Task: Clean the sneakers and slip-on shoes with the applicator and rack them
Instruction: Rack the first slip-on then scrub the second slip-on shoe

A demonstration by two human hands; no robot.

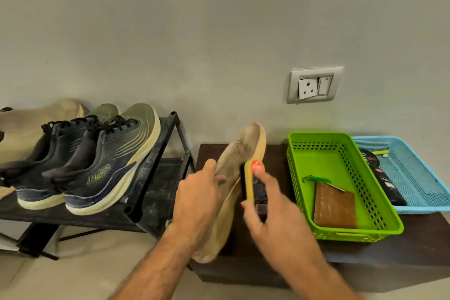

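Over dark bench (414,234): left hand (197,197) grasps slip-on (239,153), right hand (275,214) pinches applicator (250,182); I'd keep strokes short, shoe braced.

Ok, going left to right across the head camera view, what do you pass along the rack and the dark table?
Sneakers on the rack → left hand gripping the slip-on shoe → right hand holding the applicator → green basket → blue basket.

My left hand (197,198) and right hand (275,212) were bare: no gloves, rings or watch. Both forearms were hairy, with no sleeves in view.
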